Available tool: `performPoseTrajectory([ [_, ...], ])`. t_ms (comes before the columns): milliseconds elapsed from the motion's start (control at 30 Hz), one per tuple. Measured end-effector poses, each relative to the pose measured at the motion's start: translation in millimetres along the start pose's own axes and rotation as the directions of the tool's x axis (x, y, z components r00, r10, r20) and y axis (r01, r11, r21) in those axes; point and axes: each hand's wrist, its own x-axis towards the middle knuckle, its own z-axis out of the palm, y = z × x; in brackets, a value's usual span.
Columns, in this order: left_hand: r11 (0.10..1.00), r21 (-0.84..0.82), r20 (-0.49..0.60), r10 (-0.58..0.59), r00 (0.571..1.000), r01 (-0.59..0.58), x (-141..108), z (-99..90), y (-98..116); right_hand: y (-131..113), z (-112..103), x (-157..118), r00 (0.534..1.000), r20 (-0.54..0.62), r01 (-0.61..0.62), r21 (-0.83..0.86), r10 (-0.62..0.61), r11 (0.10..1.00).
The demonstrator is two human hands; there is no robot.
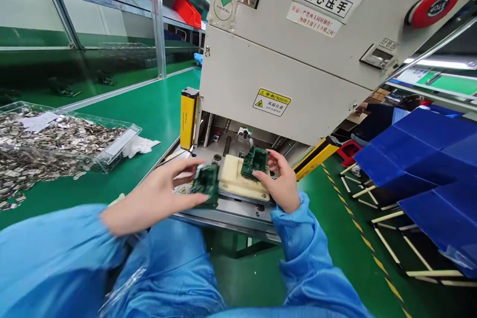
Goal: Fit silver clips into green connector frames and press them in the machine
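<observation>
Green plastic housings, two, near the frame's centre. One (206,182), slightly blurred, sits pinched between thumb and fingers of the left hand (158,201), just left of the cream fixture block (230,173). Right hand (282,184) grips the second housing (255,161) by its edges, over the block; whether seated or lifted, cannot tell. Handling judgement: keep that one level, fingertips on its outer rim, and the left one clear of the block. Hot-surface label (272,102) above, mid-frame: knuckles best kept low, toward the front.
</observation>
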Motion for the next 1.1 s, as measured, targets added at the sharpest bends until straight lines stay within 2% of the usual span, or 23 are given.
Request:
performPoseTrajectory([
  [133,0.959,0.156,-0.028,-0.236,0.971,0.238,-74.2,-39.3,-41.2,-2.1,2.3,9.7,0.988,0.153,-0.006,-0.084,0.019,0.996],
  [200,0.940,0.189,-0.051,-0.278,0.959,0.283,-98.4,-50.2,-64.0,-2.5,1.2,7.8,0.984,0.175,-0.012,-0.099,0.029,0.995],
  [267,0.940,0.201,-0.055,-0.271,0.961,0.277,-108.9,-55.6,-79.5,-1.3,-2.5,0.4,0.988,0.151,-0.002,-0.115,0.019,0.993],
  [333,0.934,0.238,-0.017,-0.271,0.962,0.267,-106.4,-56.8,-84.7,4.4,-11.1,-14.5,0.998,0.052,-0.012,-0.152,0.020,0.988],
  [400,0.915,0.311,0.062,-0.291,0.955,0.259,-94.9,-55.6,-81.5,17.1,-24.8,-37.8,0.988,-0.131,-0.108,-0.226,0.080,0.968],
  [467,0.892,0.395,0.144,-0.296,0.944,0.219,-79.3,-53.0,-75.9,36.0,-40.5,-67.7,0.920,-0.328,-0.307,-0.266,0.213,0.914],
  [500,0.885,0.425,0.174,-0.288,0.942,0.192,-71.5,-51.5,-73.9,46.4,-47.7,-83.8,0.876,-0.374,-0.411,-0.251,0.303,0.877],
  [567,0.882,0.446,0.229,-0.278,0.933,0.153,-58.5,-48.7,-73.2,64.9,-58.6,-115.0,0.803,-0.353,-0.557,-0.158,0.480,0.816],
  [600,0.888,0.436,0.259,-0.280,0.924,0.147,-53.8,-47.6,-74.3,72.0,-61.7,-128.6,0.779,-0.321,-0.591,-0.086,0.539,0.802],
  [667,0.906,0.390,0.310,-0.300,0.902,0.167,-48.3,-46.9,-78.0,80.9,-63.8,-148.9,0.740,-0.311,-0.610,0.062,0.596,0.790],
  [767,0.919,0.318,0.325,-0.336,0.884,0.233,-46.5,-50.1,-82.5,87.7,-60.2,-159.9,0.680,-0.410,-0.599,0.169,0.608,0.783],
  [933,0.917,0.328,0.354,-0.343,0.870,0.228,-41.6,-59.9,-84.1,106.4,-52.5,-152.8,0.609,-0.535,-0.609,0.157,0.586,0.777],
  [1033,0.925,0.313,0.366,-0.325,0.872,0.213,-34.4,-61.4,-85.0,114.8,-51.5,-151.4,0.598,-0.579,-0.603,0.131,0.554,0.787],
  [1100,0.943,0.260,0.377,-0.297,0.877,0.208,-32.1,-59.4,-83.1,110.5,-51.8,-152.6,0.598,-0.603,-0.599,0.101,0.527,0.795],
])
